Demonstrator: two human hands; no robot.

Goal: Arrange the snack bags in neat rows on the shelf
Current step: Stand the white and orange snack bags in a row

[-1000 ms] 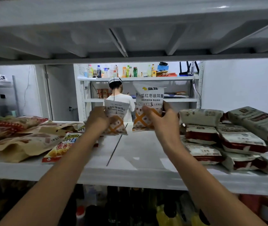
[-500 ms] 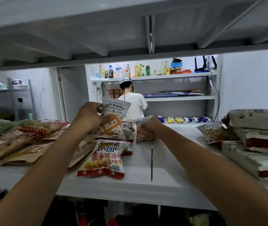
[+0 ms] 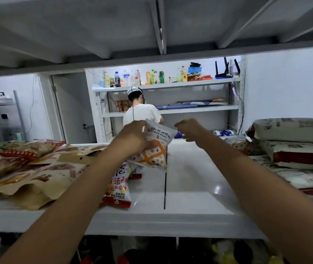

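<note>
Your left hand pinches the white crinkly snack bag with orange squares, standing tall, while your right hand hovers loosely curled and empty just right of its top corner.

White shelf, tan bags left, red-white packs stacked right

Head view faces forward, close over the shelf.

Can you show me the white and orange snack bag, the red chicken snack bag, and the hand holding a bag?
white and orange snack bag (image 3: 152,153): head view, orange pattern.
red chicken snack bag (image 3: 118,189): head view, printed front.
left hand (image 3: 132,138): head view, back of hand.
</note>
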